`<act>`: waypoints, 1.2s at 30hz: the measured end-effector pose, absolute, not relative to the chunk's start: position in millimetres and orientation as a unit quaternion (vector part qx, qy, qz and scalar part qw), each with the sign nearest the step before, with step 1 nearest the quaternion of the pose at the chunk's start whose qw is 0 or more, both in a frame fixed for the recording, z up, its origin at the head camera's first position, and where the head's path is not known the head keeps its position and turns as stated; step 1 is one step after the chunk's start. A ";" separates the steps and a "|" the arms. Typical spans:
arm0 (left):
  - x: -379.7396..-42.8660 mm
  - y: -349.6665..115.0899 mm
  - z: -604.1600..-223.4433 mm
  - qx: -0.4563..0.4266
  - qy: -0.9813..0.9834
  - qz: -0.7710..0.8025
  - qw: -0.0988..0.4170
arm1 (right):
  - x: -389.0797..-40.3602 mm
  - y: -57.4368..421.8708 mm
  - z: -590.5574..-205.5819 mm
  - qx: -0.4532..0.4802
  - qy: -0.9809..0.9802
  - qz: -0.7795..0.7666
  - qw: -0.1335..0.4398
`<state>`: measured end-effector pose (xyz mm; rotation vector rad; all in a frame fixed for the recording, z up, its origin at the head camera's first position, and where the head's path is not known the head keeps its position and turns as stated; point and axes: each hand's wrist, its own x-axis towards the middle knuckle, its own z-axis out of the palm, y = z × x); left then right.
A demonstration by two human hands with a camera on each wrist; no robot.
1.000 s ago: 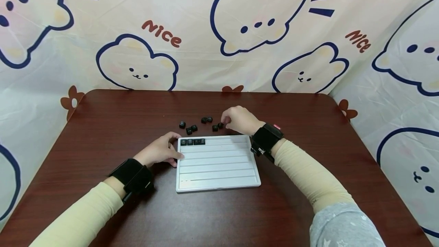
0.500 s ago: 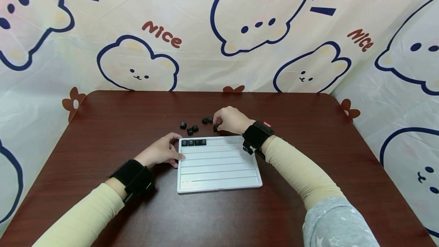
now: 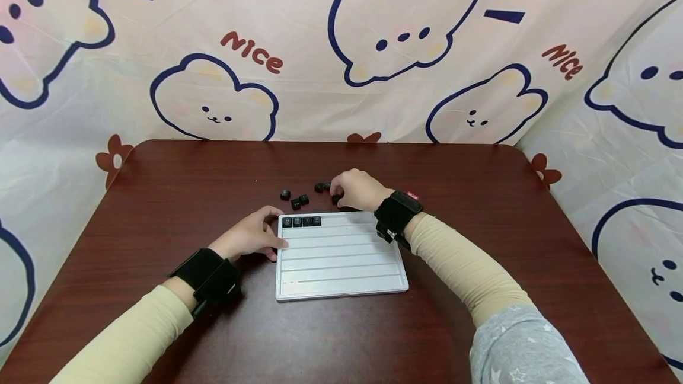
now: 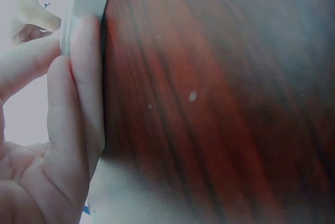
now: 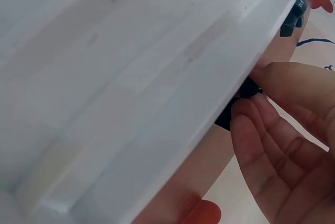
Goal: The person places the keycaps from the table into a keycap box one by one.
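A white ridged tray (image 3: 341,262) lies on the table, with a short row of black keycaps (image 3: 301,221) in its top left groove. My left hand (image 3: 249,233) holds the tray's left edge, thumb on the rim and the other fingers along the side, as the left wrist view also shows. Behind the tray's far edge, my right hand (image 3: 360,190) pinches a black keycap (image 5: 249,87) between thumb and fingertips. Another dark keycap (image 5: 225,117) shows just under those fingers in the right wrist view, partly hidden by the tray rim.
Loose black keycaps lie behind the tray: a single keycap (image 3: 285,194), a touching pair (image 3: 300,201) and another pair (image 3: 319,187) beside my right fingers. The brown table (image 3: 213,176) ends at a printed cloth (image 3: 315,99) at the back and sides.
My right hand has moved a little left, from the rightmost loose keycap to the one beside it, and dipped slightly. The left hand and the tray stay in place.
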<state>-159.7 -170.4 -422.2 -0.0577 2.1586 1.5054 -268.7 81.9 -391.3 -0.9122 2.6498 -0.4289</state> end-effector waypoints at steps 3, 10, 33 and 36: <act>-159.4 -170.6 -421.9 -0.020 0.793 0.554 0.252 | -268.6 81.3 -392.1 -0.320 0.924 -0.143 0.154; -159.3 -169.6 -420.8 -0.021 0.799 0.545 0.251 | -268.7 82.0 -393.0 -0.326 0.926 -0.120 0.146; -159.8 -168.1 -420.8 -0.027 0.798 0.547 0.251 | -267.0 83.2 -394.3 -0.320 0.926 -0.134 0.149; -159.2 -167.8 -420.4 -0.028 0.799 0.546 0.251 | -266.4 83.9 -394.0 -0.320 0.926 -0.135 0.148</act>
